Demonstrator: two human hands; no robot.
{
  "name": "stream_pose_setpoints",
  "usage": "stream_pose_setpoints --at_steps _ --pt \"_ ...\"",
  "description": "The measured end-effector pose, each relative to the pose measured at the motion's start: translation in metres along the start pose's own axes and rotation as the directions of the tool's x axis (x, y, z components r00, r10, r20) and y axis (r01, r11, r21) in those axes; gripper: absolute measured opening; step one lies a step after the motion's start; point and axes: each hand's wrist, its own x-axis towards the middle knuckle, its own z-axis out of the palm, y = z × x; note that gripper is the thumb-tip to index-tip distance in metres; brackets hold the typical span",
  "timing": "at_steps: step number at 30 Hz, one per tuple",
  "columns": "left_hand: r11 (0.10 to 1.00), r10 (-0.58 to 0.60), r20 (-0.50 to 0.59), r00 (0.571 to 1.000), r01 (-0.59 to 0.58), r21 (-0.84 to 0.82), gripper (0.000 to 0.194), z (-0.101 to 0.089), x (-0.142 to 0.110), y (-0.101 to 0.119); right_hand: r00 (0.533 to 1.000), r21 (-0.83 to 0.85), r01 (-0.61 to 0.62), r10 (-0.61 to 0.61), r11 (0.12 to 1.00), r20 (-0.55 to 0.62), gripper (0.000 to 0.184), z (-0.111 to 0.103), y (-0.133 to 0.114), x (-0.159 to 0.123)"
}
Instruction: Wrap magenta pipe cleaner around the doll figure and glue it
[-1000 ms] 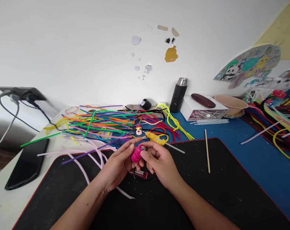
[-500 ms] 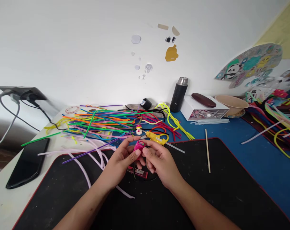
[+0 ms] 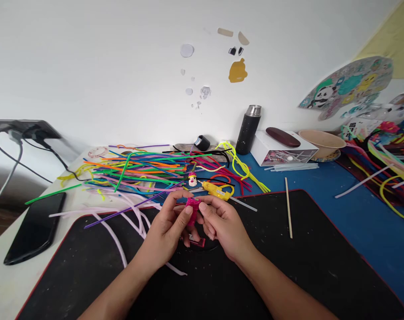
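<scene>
Between my two hands, above the black mat (image 3: 255, 266), is a small magenta tube of coiled pipe cleaner (image 3: 193, 205), held nearly upright with its opening on top. My left hand (image 3: 170, 222) grips its left side with thumb and fingers. On its right, the thumb and forefinger of my right hand (image 3: 222, 220) pinch the upper rim. Below my fingers lies a red lighter-like item (image 3: 198, 242), partly covered. Just beyond my fingertips sit a yellow glue gun (image 3: 218, 190) and a small white-faced figure with a pink and yellow hat (image 3: 192, 179).
Coloured pipe cleaners (image 3: 145, 169) spread across the table's back left, near a black phone (image 3: 35, 229). A wooden stick (image 3: 289, 209) lies on the mat at right. Farther back stand a black thermos (image 3: 248, 131), a white box (image 3: 282, 155) and a beige bowl (image 3: 322, 141).
The magenta tube has turned from tilted to more upright and risen slightly. My left thumb has shifted onto its near side. My right hand stays at the rim.
</scene>
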Motion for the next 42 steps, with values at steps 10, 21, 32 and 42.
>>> stream_pose_setpoints --at_steps 10,21,32,42 --pt "0.992 0.024 -0.008 1.000 -0.023 0.126 0.044 -0.001 -0.002 -0.001 1.000 -0.034 0.007 -0.007 0.999 -0.005 0.047 0.001 -0.003 0.000" --pt "0.971 0.087 -0.013 0.996 -0.081 0.227 0.035 -0.004 -0.004 -0.007 1.000 -0.037 0.013 -0.013 0.999 -0.001 0.045 0.001 0.000 0.000" --pt "0.969 0.073 0.002 0.997 -0.071 0.235 0.033 -0.002 -0.003 -0.007 1.000 -0.032 0.017 -0.017 0.999 -0.011 0.043 0.000 0.002 0.001" --pt "0.961 0.060 0.003 0.998 -0.058 0.269 0.033 -0.001 -0.003 -0.010 1.000 0.007 -0.010 0.011 1.000 -0.025 0.043 0.000 0.003 0.002"
